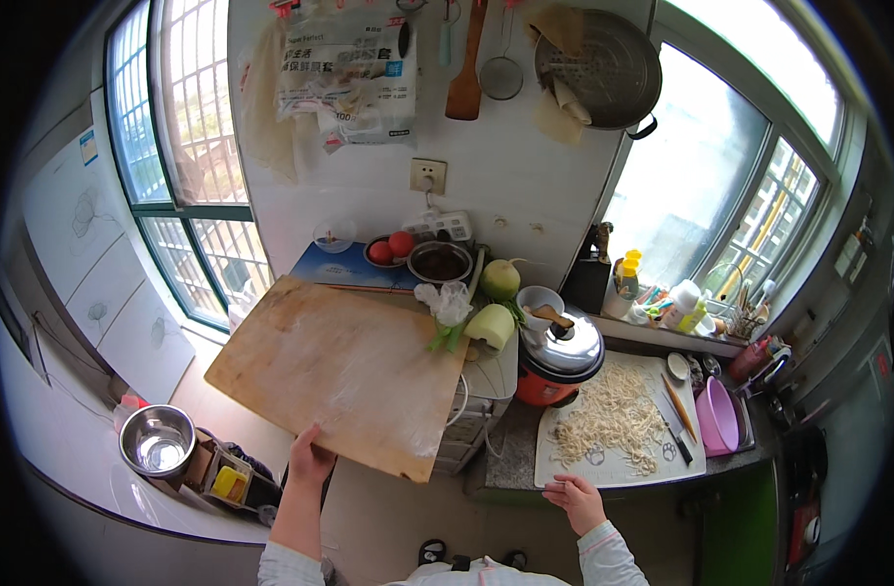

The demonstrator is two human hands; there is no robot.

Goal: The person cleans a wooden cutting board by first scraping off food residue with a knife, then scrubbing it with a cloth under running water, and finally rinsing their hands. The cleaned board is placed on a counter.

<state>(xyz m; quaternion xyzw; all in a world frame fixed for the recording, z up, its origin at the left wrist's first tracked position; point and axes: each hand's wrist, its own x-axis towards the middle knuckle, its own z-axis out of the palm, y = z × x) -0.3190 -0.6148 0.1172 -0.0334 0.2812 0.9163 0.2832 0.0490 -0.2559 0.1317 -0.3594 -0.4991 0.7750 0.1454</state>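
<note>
My left hand (311, 455) grips the near edge of a large wooden board (337, 366), thumb on top. White flour dusts the board's surface, mostly towards its near right corner. Just off the front edge of a white mat (666, 469), my right hand (575, 499) holds nothing, its fingers loosely extended. Cut noodles (608, 417) lie spread over the mat. At their right are a knife (677, 436) with a dark handle and a wooden rolling pin (679, 406).
A rice cooker (560, 359) with a bowl (540, 300) on its lid stands between board and mat. Cut radish (491, 327) and scallions lie at the board's far right. A pink basin (718, 417) is right of the mat; a steel pot (157, 439) stands at left.
</note>
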